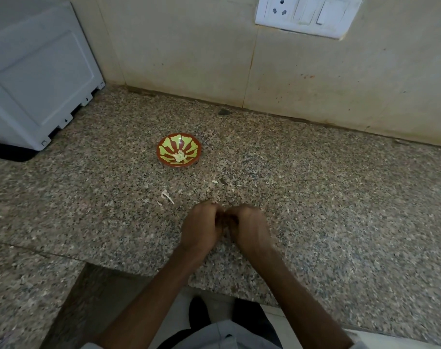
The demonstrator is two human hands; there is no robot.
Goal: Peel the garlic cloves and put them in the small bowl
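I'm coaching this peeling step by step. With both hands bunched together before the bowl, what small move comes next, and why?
Probably finish stripping the skin first: the left hand and right hand meet with fingers curled inward, hiding whatever they hold. Peeled cloves already sit in the small bowl, peel scraps lie nearby.

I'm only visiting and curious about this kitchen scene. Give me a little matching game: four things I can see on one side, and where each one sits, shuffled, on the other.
Things
1. bowl
2. garlic skins
3. switch plate
4. white appliance

Places
A. on the wall, upper right
B. loose on the counter, nearer the person than the bowl
C. far left of the counter
D. middle of the counter, with peeled cloves inside

Pairs: 1-D, 2-B, 3-A, 4-C
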